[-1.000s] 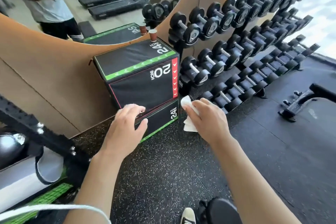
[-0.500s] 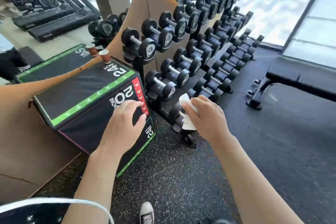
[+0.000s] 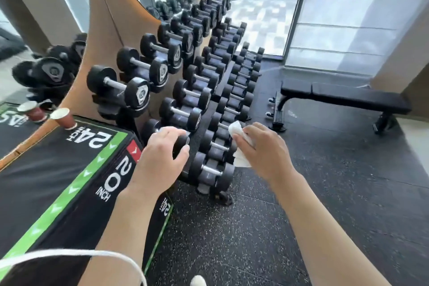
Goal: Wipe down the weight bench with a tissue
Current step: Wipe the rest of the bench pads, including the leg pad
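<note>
The right hand [image 3: 262,153] has its fingers clenched around a crumpled white tissue [image 3: 240,144]; the left hand [image 3: 162,158] hovers with fingers released, grasping nothing. The long black padded weight bench [image 3: 343,96] stands untouched at two o'clock, well apart. This looks like the approach step: next, carry the tissue across the speckled black rubber floor [image 3: 325,193] to the pad.

Left hand [image 3: 162,155]: bare forearm extended forward, palm down, fingers curled loosely, empty. Right hand [image 3: 262,151]: bare forearm extended forward at right, fingers closed around a crumpled white tissue [image 3: 240,144], knuckles up.
</note>
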Demonstrator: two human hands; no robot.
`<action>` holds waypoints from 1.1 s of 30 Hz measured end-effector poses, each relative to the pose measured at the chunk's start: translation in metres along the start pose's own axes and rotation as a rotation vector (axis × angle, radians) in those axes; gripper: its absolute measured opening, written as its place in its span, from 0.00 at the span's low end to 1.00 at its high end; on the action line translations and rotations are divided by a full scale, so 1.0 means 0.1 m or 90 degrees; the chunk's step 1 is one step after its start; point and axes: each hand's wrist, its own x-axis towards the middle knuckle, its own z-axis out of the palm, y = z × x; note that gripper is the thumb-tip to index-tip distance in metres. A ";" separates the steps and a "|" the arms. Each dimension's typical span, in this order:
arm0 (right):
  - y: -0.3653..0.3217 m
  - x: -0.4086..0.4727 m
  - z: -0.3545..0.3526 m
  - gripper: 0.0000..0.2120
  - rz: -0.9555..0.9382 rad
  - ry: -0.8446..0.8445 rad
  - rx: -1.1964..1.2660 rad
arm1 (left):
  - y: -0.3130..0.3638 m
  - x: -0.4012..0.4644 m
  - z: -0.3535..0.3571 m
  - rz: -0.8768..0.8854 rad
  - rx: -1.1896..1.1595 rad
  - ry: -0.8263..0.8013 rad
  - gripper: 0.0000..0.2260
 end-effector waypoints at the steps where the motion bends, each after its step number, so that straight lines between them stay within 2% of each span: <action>1: -0.06 0.05 0.04 0.17 0.011 0.006 -0.004 | -0.09 0.09 -0.02 0.011 0.001 -0.004 0.15; 8: -0.26 0.25 0.22 0.16 0.054 0.016 -0.043 | -0.53 0.49 -0.04 0.044 -0.034 -0.036 0.17; 16: -0.16 0.51 0.21 0.15 0.085 0.034 -0.073 | -0.54 0.90 0.16 0.071 -0.086 -0.067 0.18; 24: 0.50 0.62 -0.01 0.17 0.166 0.070 -0.057 | -0.02 1.53 0.64 0.133 -0.098 -0.109 0.17; 27: 0.87 0.68 -0.19 0.20 0.190 0.098 -0.051 | 0.30 1.81 0.91 0.161 -0.109 -0.122 0.17; 33: 1.80 0.88 -0.71 0.19 0.241 0.152 -0.056 | 1.17 2.44 1.57 0.221 -0.090 -0.153 0.18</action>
